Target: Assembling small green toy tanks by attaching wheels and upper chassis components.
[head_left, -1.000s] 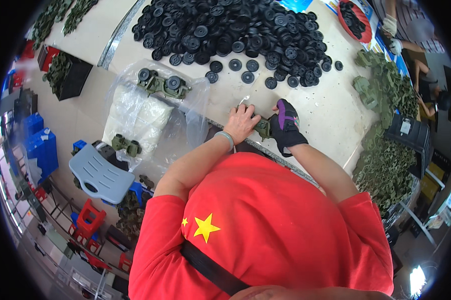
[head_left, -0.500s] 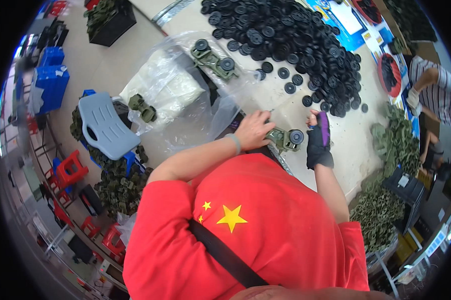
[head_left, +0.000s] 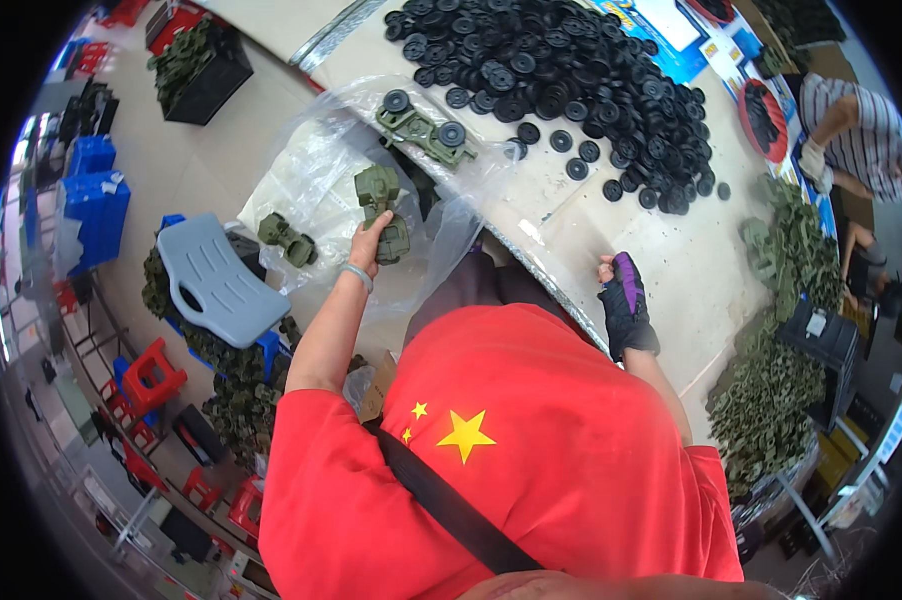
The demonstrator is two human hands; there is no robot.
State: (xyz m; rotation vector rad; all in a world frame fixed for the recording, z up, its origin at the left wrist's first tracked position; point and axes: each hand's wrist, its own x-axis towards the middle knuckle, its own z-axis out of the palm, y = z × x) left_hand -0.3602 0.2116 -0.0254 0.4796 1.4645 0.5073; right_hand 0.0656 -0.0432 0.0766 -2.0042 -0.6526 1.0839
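Observation:
My left hand (head_left: 368,246) is closed around a green toy vehicle (head_left: 378,188), holding it over a clear plastic bag (head_left: 321,165). Its underside is hidden. Another green toy vehicle (head_left: 287,241) lies on the bag, left of that hand. A green toy vehicle chassis with black wheels (head_left: 423,132) rests at the table edge beyond my left hand. My right hand (head_left: 625,305), in a black and purple fingerless glove, is over the pale tabletop (head_left: 551,225), its fingers curled in. Whether it holds something small is hidden.
Loose black wheels (head_left: 551,75) are heaped at the table's far side. Green parts (head_left: 771,400) pile up at the right. A grey plastic seat (head_left: 216,280) stands at the left, with a black bin (head_left: 211,80) farther off. Another person (head_left: 851,130) is at the far right.
My left hand has swung left from the table edge to above the plastic bag, with a toy vehicle in it. No vehicle is now beside my right hand, which has stayed nearly in place.

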